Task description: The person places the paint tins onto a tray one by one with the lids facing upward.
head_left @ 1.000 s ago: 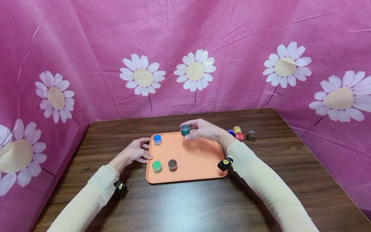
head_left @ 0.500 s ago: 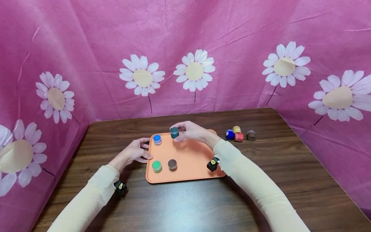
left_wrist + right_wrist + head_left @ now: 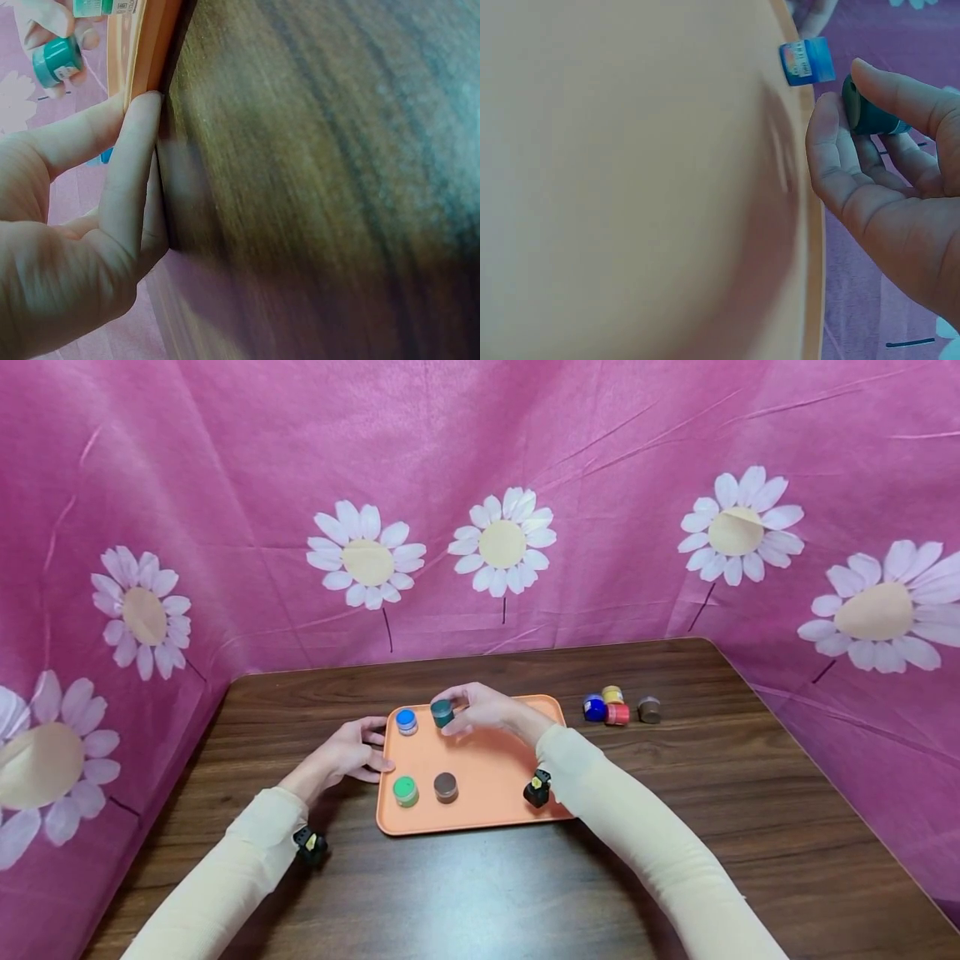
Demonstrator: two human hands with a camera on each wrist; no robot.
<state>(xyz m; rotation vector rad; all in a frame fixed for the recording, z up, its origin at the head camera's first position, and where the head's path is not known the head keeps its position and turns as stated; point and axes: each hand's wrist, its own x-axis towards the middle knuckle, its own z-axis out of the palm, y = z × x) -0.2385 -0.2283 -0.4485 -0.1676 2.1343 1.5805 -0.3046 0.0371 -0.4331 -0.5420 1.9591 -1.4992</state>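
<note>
1 teal jar (image 3: 442, 713) is in the right hand (image 3: 480, 708), whose thumb and fingers curl round its sides; gripped this way, its base seems left free and the jar roughly upright. At that hand's fingertips, the jar appears just above the tray (image 3: 495, 777). Just left of the hand stands the blue jar (image 3: 407, 722); nearer the person than the hand are the green jar (image 3: 406, 791) and brown jar (image 3: 446, 787), side by side, perhaps spaced to keep fingers from knocking them. The left hand (image 3: 347, 752), its fingers spread and mostly straight, touches the tray's edge and holds no jar, probably to steady the tray. Well right of the right hand, 4 jars lie off the tray: navy jar (image 3: 594, 707), yellow jar (image 3: 612, 694), red jar (image 3: 617, 714) bunched, dark jar (image 3: 649, 710) slightly apart.
</note>
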